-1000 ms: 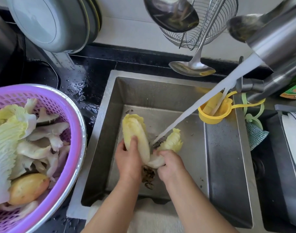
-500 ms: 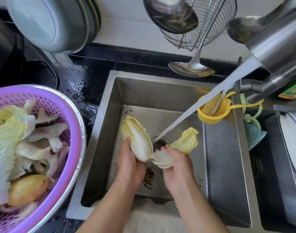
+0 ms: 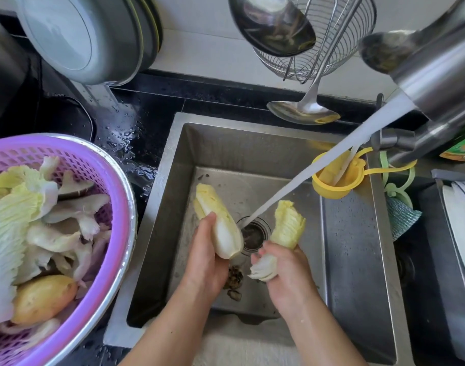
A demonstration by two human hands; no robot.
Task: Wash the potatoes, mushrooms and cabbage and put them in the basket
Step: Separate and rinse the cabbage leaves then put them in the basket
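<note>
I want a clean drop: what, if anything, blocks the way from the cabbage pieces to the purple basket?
Nothing visible: only the sink wall and wet counter lie between the hands and the basket.

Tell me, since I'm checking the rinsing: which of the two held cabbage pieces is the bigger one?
The cabbage heart in the left hand is bigger, thick and white-based. The right hand holds just a single leaf.

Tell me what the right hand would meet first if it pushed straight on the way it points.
Probably the stream of tap water, then the yellow plastic cup on the steel sink wall; the right hand aims its pale cabbage leaf there. Depth is unclear.
</note>
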